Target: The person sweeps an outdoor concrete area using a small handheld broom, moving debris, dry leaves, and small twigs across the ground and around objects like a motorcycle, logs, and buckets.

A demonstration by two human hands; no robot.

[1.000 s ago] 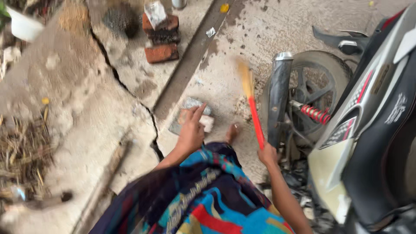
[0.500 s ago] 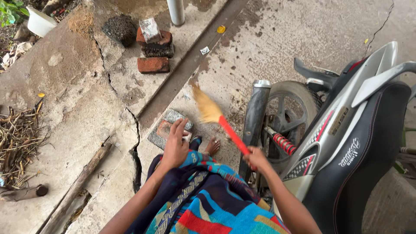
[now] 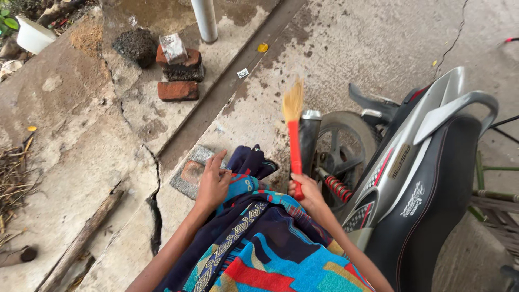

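The right hand (image 3: 306, 189) grips the red handle of a small broom (image 3: 294, 135), fingers wrapped tight around its near end; the broom stands nearly upright, its straw-coloured bristles pointing to the far side, just left of the motorbike's exhaust pipe (image 3: 308, 138). The left hand (image 3: 212, 181) rests on the patterned cloth (image 3: 259, 243) over the knee, fingers loosely spread and holding nothing, with the fingertips just beside a flat reddish brick (image 3: 191, 172) lying on a grey paving slab (image 3: 184, 186). The motorbike (image 3: 411, 178) fills the right side, its rear wheel (image 3: 346, 146) near the broom. On the cracked concrete floor (image 3: 97, 135), far left, lie a loose red brick (image 3: 178, 90) and a stacked pair of bricks (image 3: 180, 64) beside a white pipe (image 3: 205, 20). A wooden stick (image 3: 81, 240) lies near left, by dry twigs (image 3: 13, 181)
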